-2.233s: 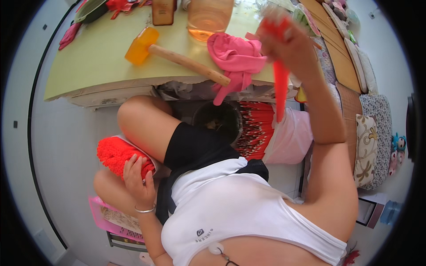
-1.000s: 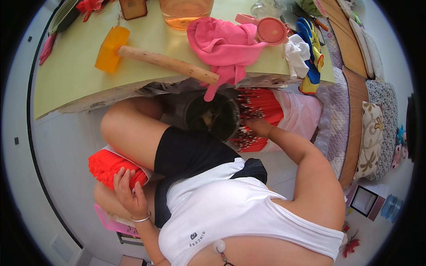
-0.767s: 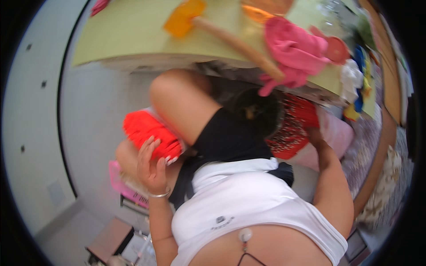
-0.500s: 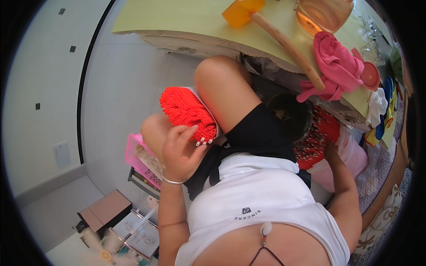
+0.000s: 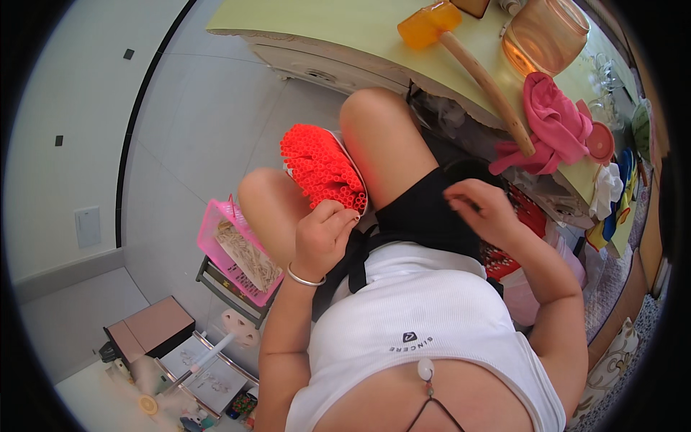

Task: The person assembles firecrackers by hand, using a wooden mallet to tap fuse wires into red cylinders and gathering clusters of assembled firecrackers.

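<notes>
A thick bundle of thin red tubes (image 5: 322, 167), open ends up, stands between my thighs in a pale wrap. My left hand (image 5: 325, 234) is at its near edge, thumb and fingers pinched together. A tiny tip shows at the pinch, too small to name. Over my black shorts, to the right of the bundle, my right hand (image 5: 488, 210) hangs in the air. Its fingers are bent and somewhat apart, and I see nothing between them. Red pieces with pale tips (image 5: 531, 216) lie in a heap beyond it, partly hidden by the right forearm.
The green table (image 5: 345, 32) in front bears an orange-headed mallet (image 5: 489, 90), an amber jar (image 5: 545, 36) and a pink cloth (image 5: 554, 122). A pink basket (image 5: 209, 223) of pale sticks stands left, on a dark stool (image 5: 230, 291). A brown box (image 5: 151, 325) sits further back.
My right hand has come up from the red heap to above my lap. My left fingers have closed into a pinch; the pale tips seen below them before no longer show. The view has shifted slightly.
</notes>
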The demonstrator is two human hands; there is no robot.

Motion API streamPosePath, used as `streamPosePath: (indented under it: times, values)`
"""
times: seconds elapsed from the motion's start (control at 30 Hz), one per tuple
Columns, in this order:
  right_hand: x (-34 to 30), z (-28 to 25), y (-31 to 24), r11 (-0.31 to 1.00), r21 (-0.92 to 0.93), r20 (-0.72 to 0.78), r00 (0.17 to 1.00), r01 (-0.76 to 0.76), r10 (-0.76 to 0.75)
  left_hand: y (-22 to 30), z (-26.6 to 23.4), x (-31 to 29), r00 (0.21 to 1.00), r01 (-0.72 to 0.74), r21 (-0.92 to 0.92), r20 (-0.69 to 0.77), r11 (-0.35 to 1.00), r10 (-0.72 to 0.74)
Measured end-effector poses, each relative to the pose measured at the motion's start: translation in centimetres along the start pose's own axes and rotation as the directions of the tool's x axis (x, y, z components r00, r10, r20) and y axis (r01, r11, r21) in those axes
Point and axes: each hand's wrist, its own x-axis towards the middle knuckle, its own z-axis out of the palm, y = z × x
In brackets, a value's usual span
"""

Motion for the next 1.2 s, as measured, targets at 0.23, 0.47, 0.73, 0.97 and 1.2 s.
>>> streamPosePath:
  times: [0.23, 0.47, 0.73, 0.97, 1.2]
  values:
    - [5.6, 9.9, -4.5, 0.969, 0.158, 0.212, 0.952, 0.188, -0.220, 0.4, -0.2, -0.5, 0.999, 0.038, 0.015, -0.031, 0.999, -0.037]
    - [5.1, 12.5, -4.4, 0.963, 0.261, 0.149, 0.983, 0.065, -0.107, 0.2, 0.5, -2.5, 0.988, 0.016, 0.043, -0.155, 0.999, -0.010]
    - [5.2, 11.5, -6.4, 0.884, 0.215, 0.003, 0.905, 0.416, -0.426, 4.3, -3.1, -1.5, 0.972, -0.049, -0.041, -0.232, 0.998, 0.038]
    - [7.6, 12.5, -6.9, 0.813, 0.174, 0.105, 0.810, 0.556, -0.576, 4.3, -4.2, -1.4, 0.972, -0.093, -0.206, -0.233, 0.974, 0.043]
    - [7.5, 8.9, -11.4, 0.790, 0.503, 0.189, 0.847, 0.352, -0.497, 1.4, -4.0, -3.1, 0.853, 0.052, -0.791, -0.282, 0.610, -0.440]
